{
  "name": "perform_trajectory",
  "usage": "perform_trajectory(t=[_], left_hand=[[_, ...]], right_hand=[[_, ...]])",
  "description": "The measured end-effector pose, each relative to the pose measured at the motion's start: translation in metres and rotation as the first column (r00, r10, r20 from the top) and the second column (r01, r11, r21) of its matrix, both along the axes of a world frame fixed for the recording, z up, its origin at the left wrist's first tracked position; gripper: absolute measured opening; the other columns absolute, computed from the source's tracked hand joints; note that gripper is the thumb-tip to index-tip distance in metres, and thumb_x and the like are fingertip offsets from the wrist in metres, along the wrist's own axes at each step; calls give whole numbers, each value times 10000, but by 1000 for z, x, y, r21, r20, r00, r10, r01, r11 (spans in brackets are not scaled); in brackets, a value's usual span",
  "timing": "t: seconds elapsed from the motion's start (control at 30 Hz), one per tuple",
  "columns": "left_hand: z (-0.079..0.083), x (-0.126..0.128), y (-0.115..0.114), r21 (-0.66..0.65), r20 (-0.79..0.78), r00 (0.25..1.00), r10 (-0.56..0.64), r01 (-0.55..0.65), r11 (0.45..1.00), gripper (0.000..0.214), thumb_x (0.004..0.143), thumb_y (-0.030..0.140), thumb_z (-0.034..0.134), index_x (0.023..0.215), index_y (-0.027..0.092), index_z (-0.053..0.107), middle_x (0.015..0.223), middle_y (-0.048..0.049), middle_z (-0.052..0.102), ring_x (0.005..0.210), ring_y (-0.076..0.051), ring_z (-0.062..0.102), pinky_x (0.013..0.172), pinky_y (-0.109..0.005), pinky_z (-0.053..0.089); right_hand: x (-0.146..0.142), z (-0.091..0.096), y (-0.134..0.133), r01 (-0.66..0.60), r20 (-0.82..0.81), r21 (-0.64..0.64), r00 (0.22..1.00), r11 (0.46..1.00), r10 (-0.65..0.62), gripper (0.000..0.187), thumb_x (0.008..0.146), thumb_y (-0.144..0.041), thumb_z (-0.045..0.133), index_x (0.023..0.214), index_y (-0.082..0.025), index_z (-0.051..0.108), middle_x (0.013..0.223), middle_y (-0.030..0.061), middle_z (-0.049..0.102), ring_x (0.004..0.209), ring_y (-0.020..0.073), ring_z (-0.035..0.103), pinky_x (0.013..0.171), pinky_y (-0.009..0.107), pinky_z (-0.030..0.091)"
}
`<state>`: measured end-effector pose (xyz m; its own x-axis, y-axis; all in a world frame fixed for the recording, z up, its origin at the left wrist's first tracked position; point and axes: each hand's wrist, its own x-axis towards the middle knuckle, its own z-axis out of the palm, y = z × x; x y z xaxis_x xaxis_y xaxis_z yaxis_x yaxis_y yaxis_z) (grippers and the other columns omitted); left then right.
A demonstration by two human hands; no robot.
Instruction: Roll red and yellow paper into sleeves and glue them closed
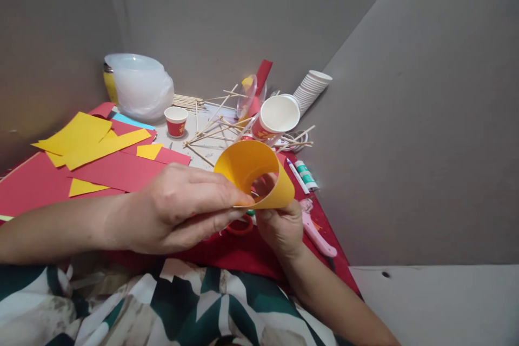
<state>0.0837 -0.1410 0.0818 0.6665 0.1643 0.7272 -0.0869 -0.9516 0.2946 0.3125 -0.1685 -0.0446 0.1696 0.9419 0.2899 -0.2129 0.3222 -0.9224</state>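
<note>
A sheet of yellow paper rolled into a tube (281,186) is held up in front of me, its wide opening facing up towards the camera. My left hand (190,203) pinches the near rim, its fingertips reaching just inside the opening. From below and the right, my right hand (281,224) grips the tube's lower part; some of its fingers are hidden behind the paper. Under the hands, partly covered, are red-handled scissors (240,225). To the right of my right hand lies a pink-handled tool (320,235).
Red paper (117,170) and yellow paper pieces (81,132) cover the left side. Behind stand a white plastic tub (138,86), a small paper cup (176,124), joined wooden sticks (211,132), a large cup (279,113) and stacked cups (312,89). A marker (298,175) lies right, near the wall.
</note>
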Motion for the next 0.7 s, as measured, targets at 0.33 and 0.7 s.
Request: perform_trajectory(t=[0.33, 0.7], left_hand=[[-16, 6, 12, -166, 121, 991, 64, -43, 985, 191, 900, 85, 584, 1003, 191, 706, 820, -63, 776, 684, -122, 722, 635, -175, 567], [-37, 8, 27, -293, 204, 974, 96, -32, 955, 112, 885, 83, 609, 878, 112, 717, 741, -91, 756, 628, -128, 691, 603, -178, 540]], right_hand=[[-1, -2, 2, -37, -22, -19, 999, 999, 36, 137, 646, -292, 883, 761, -279, 811, 762, 35, 797, 706, 229, 754, 650, 368, 652], [-2, -5, 10, -53, -9, -167, 999, 985, 52, 133, 650, -328, 873, 718, -236, 805, 692, 47, 782, 614, 215, 730, 590, 337, 632]])
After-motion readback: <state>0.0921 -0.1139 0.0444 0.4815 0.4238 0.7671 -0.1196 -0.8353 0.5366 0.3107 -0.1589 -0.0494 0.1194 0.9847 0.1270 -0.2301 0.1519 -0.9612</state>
